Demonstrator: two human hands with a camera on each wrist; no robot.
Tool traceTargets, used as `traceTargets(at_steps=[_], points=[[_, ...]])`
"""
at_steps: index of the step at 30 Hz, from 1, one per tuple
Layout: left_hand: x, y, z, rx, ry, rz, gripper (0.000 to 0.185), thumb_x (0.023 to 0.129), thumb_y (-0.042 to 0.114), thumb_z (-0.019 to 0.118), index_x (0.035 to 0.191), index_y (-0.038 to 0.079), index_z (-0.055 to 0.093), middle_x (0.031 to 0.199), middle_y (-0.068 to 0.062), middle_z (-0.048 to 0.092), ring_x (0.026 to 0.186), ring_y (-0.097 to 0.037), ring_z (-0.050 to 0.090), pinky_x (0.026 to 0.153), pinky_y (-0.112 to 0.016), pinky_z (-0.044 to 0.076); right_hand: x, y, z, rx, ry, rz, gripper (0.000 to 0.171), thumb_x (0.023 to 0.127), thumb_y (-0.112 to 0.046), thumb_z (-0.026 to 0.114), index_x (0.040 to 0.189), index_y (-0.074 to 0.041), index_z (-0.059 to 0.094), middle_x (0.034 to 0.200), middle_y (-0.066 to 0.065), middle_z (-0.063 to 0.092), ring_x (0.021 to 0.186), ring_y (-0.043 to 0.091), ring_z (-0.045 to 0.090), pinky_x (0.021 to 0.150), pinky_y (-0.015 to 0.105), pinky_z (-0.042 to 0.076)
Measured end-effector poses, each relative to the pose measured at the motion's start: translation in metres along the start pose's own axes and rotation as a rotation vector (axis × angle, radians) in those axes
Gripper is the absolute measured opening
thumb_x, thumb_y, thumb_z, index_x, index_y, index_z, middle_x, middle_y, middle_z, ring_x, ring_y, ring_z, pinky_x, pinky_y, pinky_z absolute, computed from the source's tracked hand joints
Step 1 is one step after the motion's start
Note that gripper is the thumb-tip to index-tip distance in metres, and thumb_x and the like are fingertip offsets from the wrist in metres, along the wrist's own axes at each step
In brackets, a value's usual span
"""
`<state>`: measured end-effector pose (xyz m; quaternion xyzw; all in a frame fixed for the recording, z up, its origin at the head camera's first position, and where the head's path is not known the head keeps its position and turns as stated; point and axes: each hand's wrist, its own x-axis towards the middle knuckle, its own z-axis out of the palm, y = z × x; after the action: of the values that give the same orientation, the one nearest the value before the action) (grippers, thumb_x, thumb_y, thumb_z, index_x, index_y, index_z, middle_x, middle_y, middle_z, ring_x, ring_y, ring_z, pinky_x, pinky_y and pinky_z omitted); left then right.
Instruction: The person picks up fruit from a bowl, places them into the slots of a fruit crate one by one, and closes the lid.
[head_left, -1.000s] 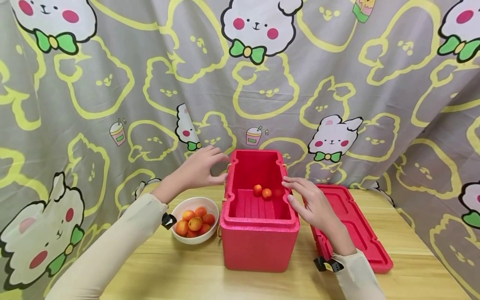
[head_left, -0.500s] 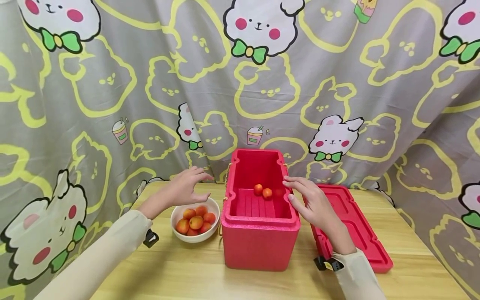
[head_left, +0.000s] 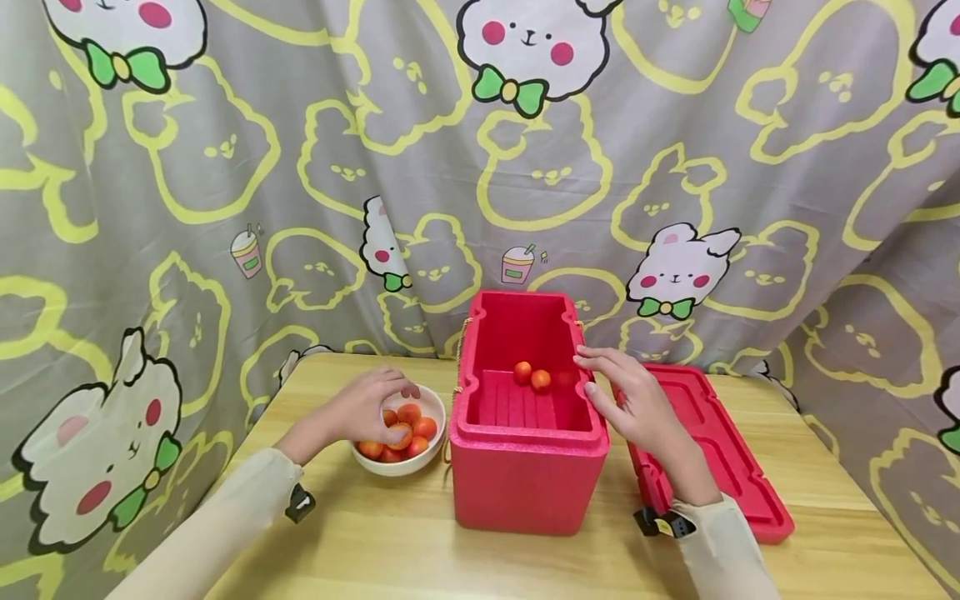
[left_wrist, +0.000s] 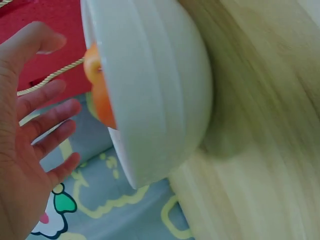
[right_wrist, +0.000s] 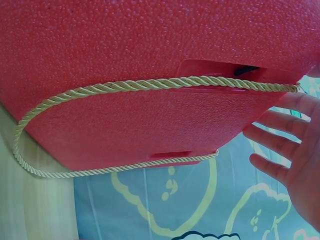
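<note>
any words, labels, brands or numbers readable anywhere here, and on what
No text can be read in any view.
red foam box: plain, no print or label.
red lid: plain, only moulded ridges.
white bowl: plain.
curtain: only cartoon bears, bows and drink cups; the cups carry a small green patch, no letters legible.
yellow tag at the right wrist: too small to read.

A red foam box [head_left: 528, 467] is showing two orange fruits [head_left: 532, 377]; a white bowl [head_left: 401, 462] is sitting against grey curtain [head_left: 225, 167] bearing yellow-outlined bunnies.
</note>
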<state>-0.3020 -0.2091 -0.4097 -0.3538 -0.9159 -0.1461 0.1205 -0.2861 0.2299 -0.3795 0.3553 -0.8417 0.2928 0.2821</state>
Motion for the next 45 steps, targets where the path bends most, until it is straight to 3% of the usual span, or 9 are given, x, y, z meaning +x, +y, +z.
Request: traceTargets(at_steps=[6,15,24,31,39,45], points=[[-0.003,-0.001,0.006,0.007,-0.086,-0.005,0.052,0.067,0.033,0.083,0.112,0.012,0.070,0.107,-0.002,0.071,0.100,-0.022,0.061,0.090,-0.043,0.051,0.000,0.001,-0.002,-0.006,0.003,-0.010,0.043,0.085,-0.014,0.074,0.127,-0.008,0.068,0.139,0.008,0.063,0.124,0.026,0.061,0.091,0.056,0.057],[-0.004,-0.010,0.011,0.026,-0.031,-0.013,0.040,0.065,0.028,0.086,0.100,0.016,0.072,0.093,0.003,0.069,0.089,-0.020,0.060,0.078,-0.034,0.048,0.004,0.003,-0.002,0.018,-0.012,-0.010,0.044,0.085,-0.015,0.074,0.128,-0.010,0.068,0.138,0.006,0.063,0.124,0.026,0.060,0.093,0.056,0.056],[0.008,-0.010,0.011,0.020,-0.073,-0.059,0.037,0.067,0.032,0.085,0.099,0.017,0.073,0.093,0.002,0.069,0.088,-0.021,0.058,0.076,-0.032,0.045,0.011,0.005,-0.004,0.012,0.012,-0.030,0.039,0.082,-0.015,0.075,0.120,-0.007,0.072,0.131,0.008,0.067,0.119,0.026,0.062,0.093,0.057,0.054],[0.008,-0.009,0.013,-0.018,-0.112,-0.092,0.038,0.067,0.031,0.085,0.102,0.018,0.073,0.092,0.006,0.068,0.090,-0.026,0.061,0.075,-0.032,0.046,0.014,0.004,-0.005,0.022,0.001,-0.022,0.037,0.082,-0.016,0.076,0.118,-0.008,0.073,0.127,0.008,0.068,0.117,0.025,0.063,0.093,0.056,0.054],[0.010,-0.006,0.012,-0.010,-0.088,-0.087,0.037,0.067,0.029,0.084,0.100,0.016,0.073,0.090,0.005,0.068,0.088,-0.026,0.060,0.074,-0.032,0.046,0.011,0.003,-0.006,-0.010,-0.022,0.004,0.041,0.083,-0.018,0.076,0.123,-0.010,0.071,0.134,0.008,0.066,0.120,0.028,0.061,0.096,0.063,0.050],[0.006,-0.003,0.010,-0.044,-0.054,-0.129,0.037,0.069,0.029,0.085,0.100,0.015,0.072,0.093,0.005,0.068,0.090,-0.024,0.061,0.078,-0.035,0.049,0.006,0.001,-0.007,-0.022,-0.033,0.009,0.045,0.083,-0.022,0.076,0.126,-0.011,0.070,0.138,0.007,0.064,0.124,0.028,0.060,0.095,0.062,0.052]])
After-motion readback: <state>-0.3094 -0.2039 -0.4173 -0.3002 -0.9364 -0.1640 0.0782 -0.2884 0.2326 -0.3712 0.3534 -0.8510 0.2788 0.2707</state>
